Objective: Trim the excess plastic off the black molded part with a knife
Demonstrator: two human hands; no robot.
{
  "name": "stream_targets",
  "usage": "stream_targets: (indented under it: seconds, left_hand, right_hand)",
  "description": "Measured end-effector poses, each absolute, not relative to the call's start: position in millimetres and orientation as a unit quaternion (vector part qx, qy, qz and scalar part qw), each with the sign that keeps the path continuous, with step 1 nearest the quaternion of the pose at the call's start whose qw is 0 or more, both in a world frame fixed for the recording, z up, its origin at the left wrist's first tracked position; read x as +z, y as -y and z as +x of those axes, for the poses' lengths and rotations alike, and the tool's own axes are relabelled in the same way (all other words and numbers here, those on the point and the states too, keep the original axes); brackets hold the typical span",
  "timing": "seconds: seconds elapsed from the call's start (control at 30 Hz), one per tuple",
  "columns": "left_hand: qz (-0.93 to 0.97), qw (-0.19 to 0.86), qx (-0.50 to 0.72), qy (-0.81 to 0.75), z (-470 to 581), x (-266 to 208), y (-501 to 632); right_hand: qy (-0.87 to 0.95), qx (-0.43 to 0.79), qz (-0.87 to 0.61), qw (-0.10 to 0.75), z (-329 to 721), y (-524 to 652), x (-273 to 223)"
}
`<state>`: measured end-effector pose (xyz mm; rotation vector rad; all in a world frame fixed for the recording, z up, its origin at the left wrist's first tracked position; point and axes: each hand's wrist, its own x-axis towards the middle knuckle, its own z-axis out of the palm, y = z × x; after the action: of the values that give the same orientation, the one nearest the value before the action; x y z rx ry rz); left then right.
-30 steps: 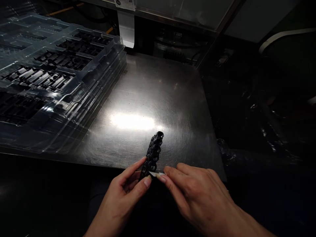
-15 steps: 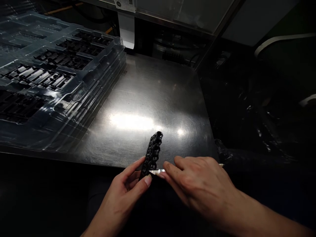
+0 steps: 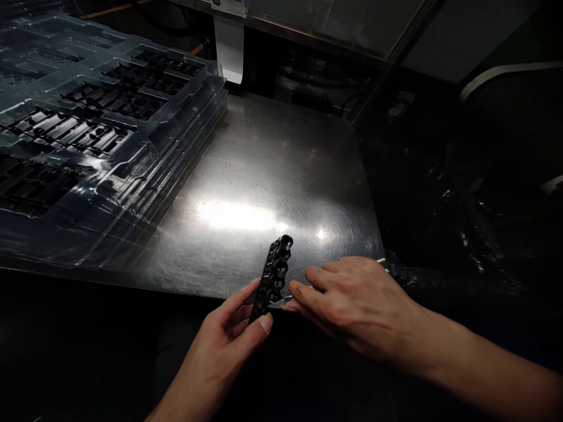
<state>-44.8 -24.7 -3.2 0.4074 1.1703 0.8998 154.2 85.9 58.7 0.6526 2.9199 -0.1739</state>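
In the head view, a long black plastic part point(image 3: 275, 272) is pinched at its near end between thumb and fingers of the left hand point(image 3: 229, 346), its far end lying over the near edge of the steel desk point(image 3: 272, 170). A thin blade point(image 3: 280, 303) is gripped in the right hand point(image 3: 356, 302) and pressed against the part's near end. Stacked clear trays point(image 3: 101, 135) holding black parts are set on the desk's left side.

No writing could be read. A white label point(image 3: 229, 6) at the top edge, fixed above a white strip point(image 3: 229, 47), carried small print, too blurred and cut off to make out.
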Motion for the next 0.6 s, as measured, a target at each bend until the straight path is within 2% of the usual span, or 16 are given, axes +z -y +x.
stream_targets:
  seconds: [0.3, 0.47, 0.6]
  left_hand:
    - [0.178, 0.717, 0.408, -0.536, -45, -8, 27]
    - [0.158, 0.716, 0.415, -0.538, -45, -11, 32]
    - [0.156, 0.700, 0.414, -0.560, -44, -10, 32]
  right_hand:
    - [-0.940, -0.184, 0.276, 0.074, 155, -91, 55]
    - [-0.939, -0.112, 0.325, -0.002, 158, -63, 44]
    - [-0.915, -0.113, 0.386, -0.035, 157, -38, 39]
